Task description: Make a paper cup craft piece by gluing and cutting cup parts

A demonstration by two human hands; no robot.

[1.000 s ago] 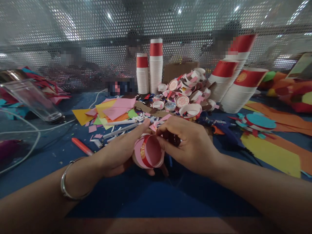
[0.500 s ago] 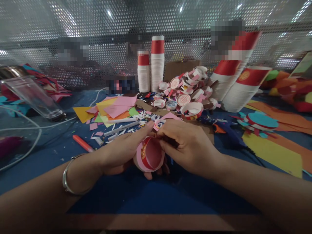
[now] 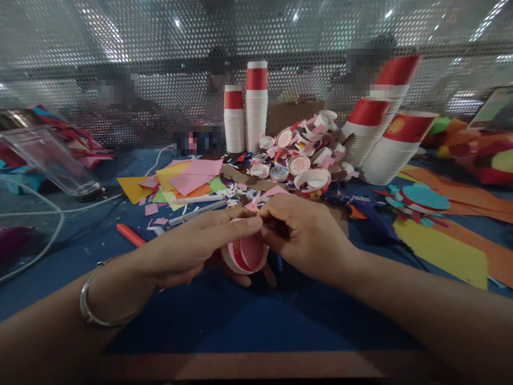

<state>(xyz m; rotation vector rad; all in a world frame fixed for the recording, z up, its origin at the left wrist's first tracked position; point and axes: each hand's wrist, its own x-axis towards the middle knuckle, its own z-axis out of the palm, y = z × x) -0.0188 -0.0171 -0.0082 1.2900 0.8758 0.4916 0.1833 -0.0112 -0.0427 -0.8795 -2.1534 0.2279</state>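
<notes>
Both my hands meet over the blue table at the middle of the view. Between them is a short cut paper cup ring (image 3: 245, 255), red and white outside with pink paper lining it. My left hand (image 3: 192, 247), with a silver bangle on the wrist, cradles the ring from below and lays its fingers across the ring's top rim. From the right, my right hand (image 3: 310, 238) pinches the same rim with curled fingers. The ring's far side is hidden behind my fingers.
Behind my hands lie coloured paper sheets (image 3: 188, 182), white pens (image 3: 198, 209), a red marker (image 3: 130, 234) and a heap of cut cup pieces (image 3: 308, 152). Stacks of red-and-white cups stand at the back (image 3: 256, 107) and right (image 3: 395, 144). A clear glass (image 3: 52, 163) lies at left.
My left hand's fingers have slid over the top of the ring, covering more of it. The ring has sunk a little lower and my right hand has stayed pinched on its rim.
</notes>
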